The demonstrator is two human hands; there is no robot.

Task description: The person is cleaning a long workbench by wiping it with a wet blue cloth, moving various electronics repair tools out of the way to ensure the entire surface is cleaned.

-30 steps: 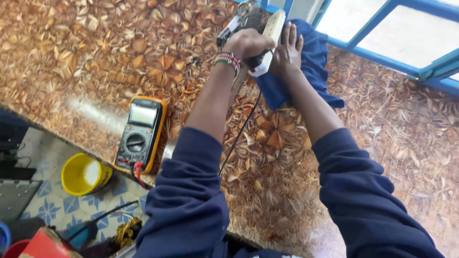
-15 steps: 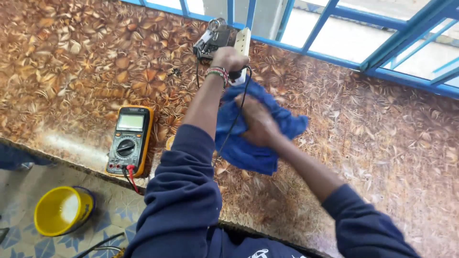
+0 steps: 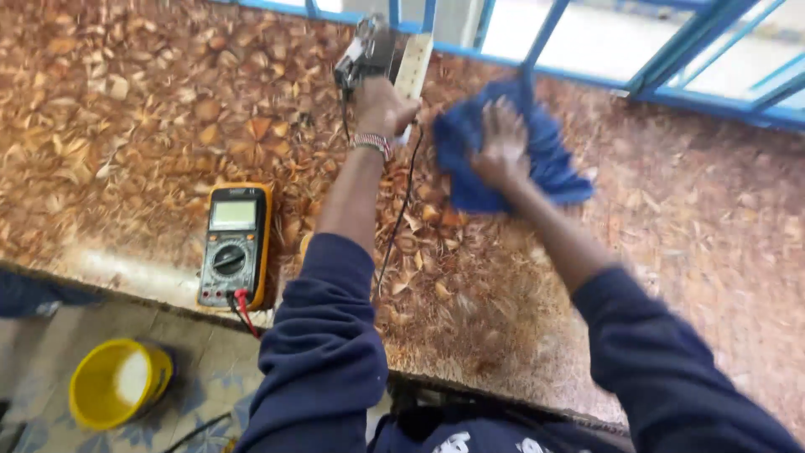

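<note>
**A:** So what were the hands doing in that shot?

**B:** The right hand (image 3: 501, 143) was pressed flat, fingers spread, on a blue cloth (image 3: 511, 159) lying on the brown patterned countertop (image 3: 151, 109). It was blurry, so I couldn't tell if it was gripping the cloth or just pushing on it. The cloth sat around 1 o'clock from the middle of the view, just below the blue window frame (image 3: 671, 75).

**A:** And the left?

**B:** The left hand (image 3: 383, 106) was closed around something up at 12 o'clock, right against a small dark device (image 3: 362, 54) and a white power strip (image 3: 413, 63). What exactly it gripped was hidden by the hand. A thin black cable (image 3: 401, 218) ran down from there toward 6 o'clock.

**A:** Anything else around?

**B:** A yellow multimeter (image 3: 235, 246) lay at 9 o'clock near the counter edge, well apart from both hands, with a red lead at its bottom. Down on the floor at 7 o'clock sat a yellow bucket (image 3: 117, 382).
</note>
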